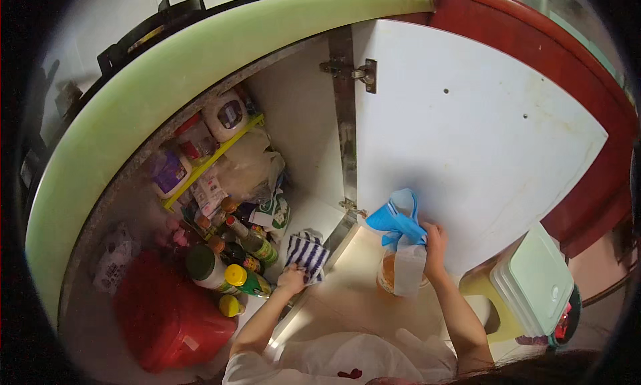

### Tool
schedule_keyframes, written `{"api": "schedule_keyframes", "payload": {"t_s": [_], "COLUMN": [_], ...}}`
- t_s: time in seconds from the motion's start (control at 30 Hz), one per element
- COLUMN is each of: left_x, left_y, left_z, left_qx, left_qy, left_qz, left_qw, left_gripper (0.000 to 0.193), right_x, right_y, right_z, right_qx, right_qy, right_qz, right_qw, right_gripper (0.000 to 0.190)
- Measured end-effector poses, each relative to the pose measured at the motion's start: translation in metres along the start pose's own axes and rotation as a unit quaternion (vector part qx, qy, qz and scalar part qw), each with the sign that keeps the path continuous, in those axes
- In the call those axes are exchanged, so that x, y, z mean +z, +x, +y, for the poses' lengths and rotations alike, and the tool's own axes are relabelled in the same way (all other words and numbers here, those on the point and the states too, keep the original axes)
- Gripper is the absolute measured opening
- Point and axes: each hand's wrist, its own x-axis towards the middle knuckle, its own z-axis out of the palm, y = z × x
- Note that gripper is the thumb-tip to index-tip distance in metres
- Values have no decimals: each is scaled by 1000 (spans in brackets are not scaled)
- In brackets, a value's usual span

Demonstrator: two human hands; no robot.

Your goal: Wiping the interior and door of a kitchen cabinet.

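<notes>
My left hand (292, 279) presses on a blue-and-white striped cloth (307, 255) at the front edge of the open cabinet's floor. Whether its fingers grip the cloth is hard to tell. My right hand (434, 247) is closed on a bunched blue and white sheet material (400, 219), whose pale end hangs down. Behind and below that end, partly covered, is an orange-tinted round container (386, 274) on the floor. Sauce bottles (259, 248), a yellow-capped green bottle (246, 280) and a green-lidded white jar (203, 265) stand just left of the cloth.
The white cabinet door (475, 134) stands open on the right, its metal hinge (368, 76) near the top. A red plastic container (165, 315) is inside at left. A yellow-green shelf (215, 162) bears jars. A green-lidded bin (538, 280) stands right of my right arm.
</notes>
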Motion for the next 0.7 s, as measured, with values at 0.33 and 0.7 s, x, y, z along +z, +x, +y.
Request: {"api": "schedule_keyframes", "payload": {"t_s": [0.33, 0.7], "left_x": [-63, -45], "left_y": [-49, -41], "left_z": [77, 175], "left_qx": [272, 415], "left_qy": [-92, -195], "left_qz": [168, 6], "left_qw": [943, 889], "left_gripper": [34, 32], "right_x": [-98, -128], "right_y": [-70, -264], "right_z": [11, 165], "right_qx": [18, 430], "right_qy": [224, 365], "right_qz": [-129, -36], "right_qw": [966, 825], "right_gripper": [38, 31]}}
